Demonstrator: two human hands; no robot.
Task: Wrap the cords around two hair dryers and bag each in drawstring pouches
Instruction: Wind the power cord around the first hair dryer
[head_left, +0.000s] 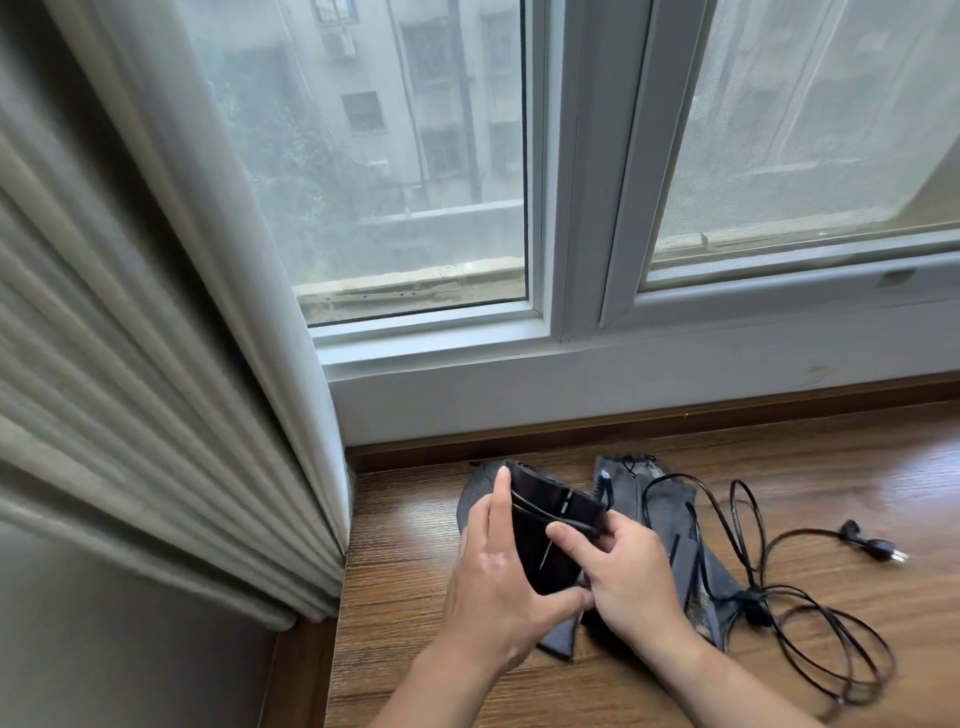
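A black hair dryer is held above the wooden sill between both hands. My left hand grips its left side, index finger up along the barrel and thumb under it. My right hand holds the right side and pinches the black cord against the body. A few turns of cord cross the dryer. A grey drawstring pouch lies flat behind and under the hands. Part of another grey pouch shows behind the left hand. Loose black cord coils to the right, ending in a plug.
The wooden sill runs along a white-framed window. A pleated grey curtain hangs at the left, reaching down to the sill's left edge.
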